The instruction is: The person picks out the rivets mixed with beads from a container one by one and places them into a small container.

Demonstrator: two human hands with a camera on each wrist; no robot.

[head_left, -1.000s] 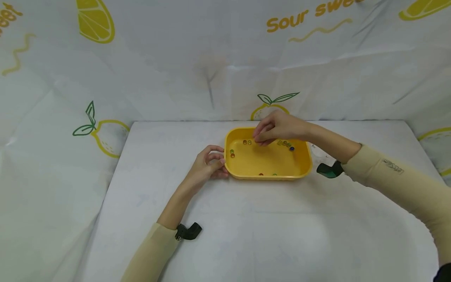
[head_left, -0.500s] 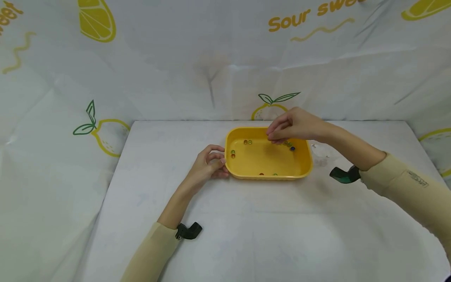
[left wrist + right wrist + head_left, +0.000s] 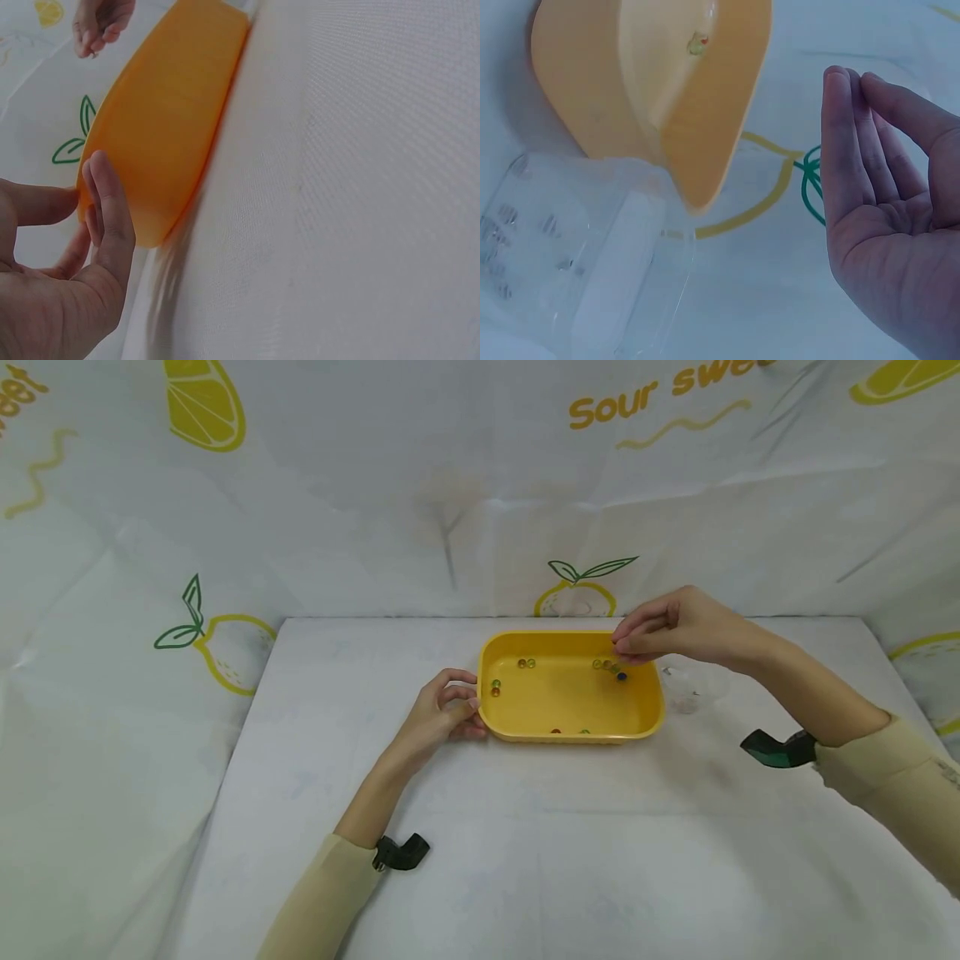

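A yellow plastic basin point(image 3: 558, 710) with several small glass marbles point(image 3: 527, 663) inside stands on the white table. My left hand point(image 3: 450, 706) grips its left end; in the left wrist view the thumb point(image 3: 45, 205) meets the rim while fingers lie along the outer wall. Over the basin's back right corner, my right hand point(image 3: 678, 627) pinches a tiny reddish thing, apparently a marble, between thumb and fingertips. The fingers mostly hide it, and the right wrist view shows only the closed fingertips point(image 3: 836, 79). A dark blue marble point(image 3: 622, 677) lies below that hand.
A clear plastic container point(image 3: 570, 247) with small dark print sits against the basin's right end, faint in the head view. The white table point(image 3: 540, 860) stretches in front. Behind it hangs a white cloth point(image 3: 360, 527) printed with lemons.
My right hand has moved right, from above the middle of the basin to its back right corner, uncovering the marbles beneath. The left hand and the basin have stayed still.
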